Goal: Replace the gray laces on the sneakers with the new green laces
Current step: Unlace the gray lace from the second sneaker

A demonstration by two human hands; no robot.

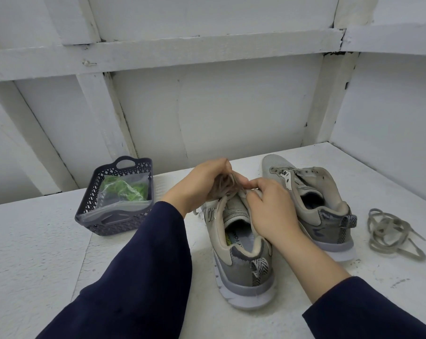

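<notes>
Centre of the frame: the left hand (202, 182) has its fingers curled tight round a bunch of gray lace (225, 185), held just above the tongue of the near gray mesh sneaker (243, 272). That shoe stands heel toward the camera on the white painted table (36, 241). The right hand (270, 211) curls over the sneaker's right eyelet edge, thumb and forefinger pinched together close to the lace; whether they nip the lace itself or only the edge, I cannot tell. Just right and farther back, the second gray sneaker (329, 216) stands unlaced. At the right edge of the frame, a loose gray lace (390, 233) lies tangled on the table. Left of centre, a dark latticed plastic basket (104, 226) holds a clear plastic bag (109, 206) with the bright green laces (126, 190) inside. Dark navy sleeves (146, 265) cover both forearms.
</notes>
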